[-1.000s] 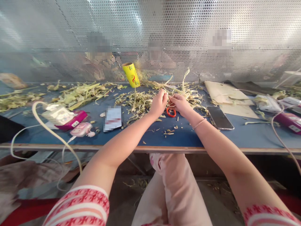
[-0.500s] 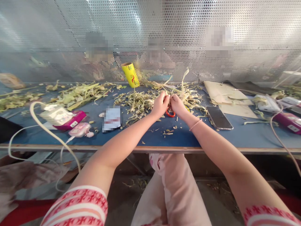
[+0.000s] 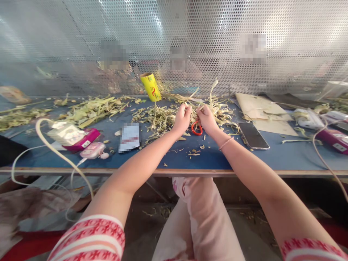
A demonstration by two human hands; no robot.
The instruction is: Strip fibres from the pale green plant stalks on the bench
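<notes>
left hand (image 3: 182, 119) and right hand (image 3: 208, 120) closed on small pale plant pieces.
the left hand pinches one piece (image 3: 186, 104) between thumb and fingers; the right hand pinches another (image 3: 201, 108), a narrow gap separating the fingertips. both pieces are positioned over the near side of the shredded plant pile (image 3: 164, 115) on the blue tabletop (image 3: 209, 158). a red ring handle (image 3: 192, 128) sits between the hands, nearer the right; contact cannot be determined. a dark phone (image 3: 254, 136) lies flat to the right. a yellow tube (image 3: 151, 87) leans beyond the left hand.
</notes>
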